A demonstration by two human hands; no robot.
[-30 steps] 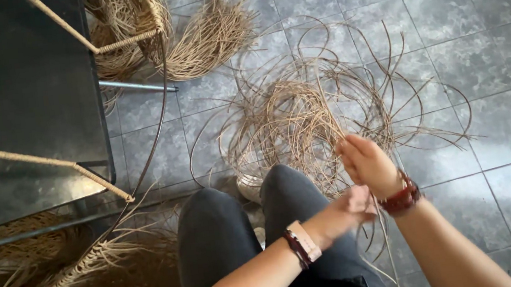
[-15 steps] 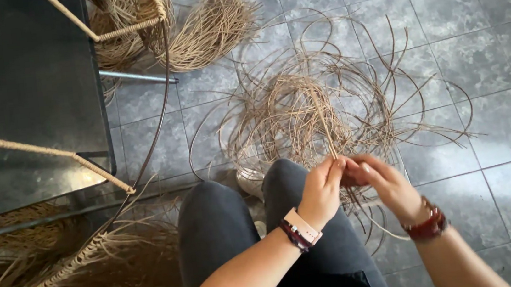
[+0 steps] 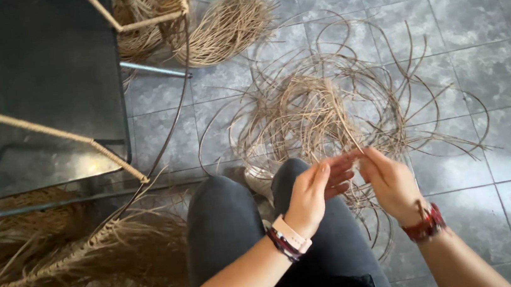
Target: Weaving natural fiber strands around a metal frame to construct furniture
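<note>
My left hand (image 3: 314, 194) and right hand (image 3: 389, 183) meet above my knees, fingertips pinched on one thin fibre strand (image 3: 349, 132). It seems light, springy (brittle if kinked); I'd grip near its end. At twelve o'clock sprawls the loose tangle (image 3: 321, 105).

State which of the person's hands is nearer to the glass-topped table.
Left. The left hand is above the knees, on the side of the glass-topped table; the right hand is further from it, over the loose fibres.
</note>
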